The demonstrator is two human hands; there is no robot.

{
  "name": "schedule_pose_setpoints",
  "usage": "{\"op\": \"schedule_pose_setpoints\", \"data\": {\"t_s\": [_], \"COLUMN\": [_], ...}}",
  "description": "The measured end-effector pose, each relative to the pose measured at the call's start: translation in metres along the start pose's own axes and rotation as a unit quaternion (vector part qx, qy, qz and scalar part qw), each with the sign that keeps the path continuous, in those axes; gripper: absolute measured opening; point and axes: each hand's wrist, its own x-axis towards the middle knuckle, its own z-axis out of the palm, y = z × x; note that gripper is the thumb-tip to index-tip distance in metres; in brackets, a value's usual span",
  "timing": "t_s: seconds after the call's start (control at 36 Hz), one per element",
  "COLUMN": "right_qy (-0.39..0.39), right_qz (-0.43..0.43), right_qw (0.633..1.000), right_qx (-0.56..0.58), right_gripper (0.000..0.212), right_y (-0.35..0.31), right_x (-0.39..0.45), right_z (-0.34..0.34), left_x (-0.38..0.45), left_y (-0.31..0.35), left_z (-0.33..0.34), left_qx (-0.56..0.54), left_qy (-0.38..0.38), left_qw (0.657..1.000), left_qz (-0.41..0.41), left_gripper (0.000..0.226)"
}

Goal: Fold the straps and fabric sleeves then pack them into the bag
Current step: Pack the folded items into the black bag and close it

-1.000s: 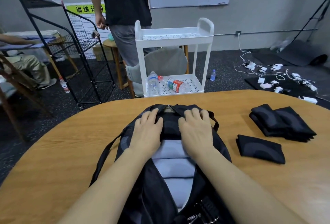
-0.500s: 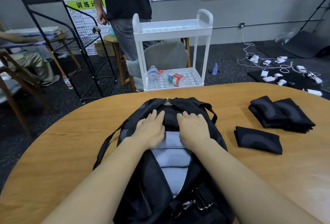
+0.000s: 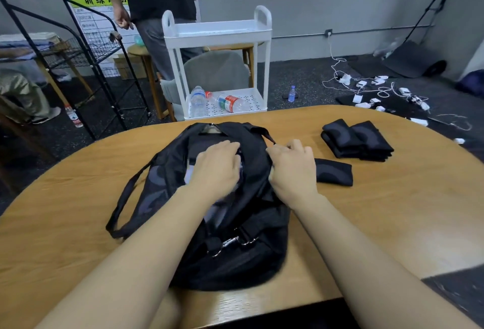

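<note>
Shoulder strap trailed off bag's left side onto bench. Black bag lay mid-bench, top opening facing away. Left hand lay flat in bag opening, fingers straight, pressing on dark contents. Right hand at bag's right edge, fingers curled, pinching black bag fabric. Single folded sleeve lay just right of that hand, partly hidden. Stack of folded sleeves sat farther right, apart from bag.

Black bag, black sleeves with grey curves, tan wooden table.
</note>
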Motion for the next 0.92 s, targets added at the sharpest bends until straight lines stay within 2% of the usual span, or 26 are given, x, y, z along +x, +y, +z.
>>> {"op": "schedule_pose_setpoints", "data": {"t_s": [0.14,0.19,0.31,0.47,0.67,0.92], "right_qy": [0.006,0.007,0.0,-0.036,-0.071,-0.13], "right_qz": [0.085,0.116,0.183,0.3,0.377,0.396], "right_qw": [0.996,0.993,0.983,0.953,0.923,0.907], "right_qx": [-0.007,-0.01,-0.024,-0.014,0.045,0.062], "right_gripper": [0.01,0.015,0.024,0.03,0.036,0.042], "right_y": [0.049,0.068,0.105,0.145,0.164,0.169], "right_x": [-0.024,-0.031,-0.045,-0.048,-0.032,-0.016], "right_z": [-0.008,-0.009,-0.007,0.0,0.013,0.032], "left_x": [0.01,0.016,0.027,0.051,0.079,0.1], "left_y": [0.051,0.069,0.097,0.117,0.126,0.134], "left_z": [0.027,0.038,0.057,0.078,0.103,0.128], "left_qx": [-0.027,-0.036,-0.054,-0.058,-0.048,-0.019], "left_qy": [0.022,0.017,-0.02,-0.07,-0.106,-0.164], "left_qw": [0.998,0.997,0.996,0.995,0.993,0.982], "left_qz": [0.055,0.072,0.073,0.032,-0.032,-0.094], "left_gripper": [0.023,0.021,0.032,0.034,0.022,0.026]}}
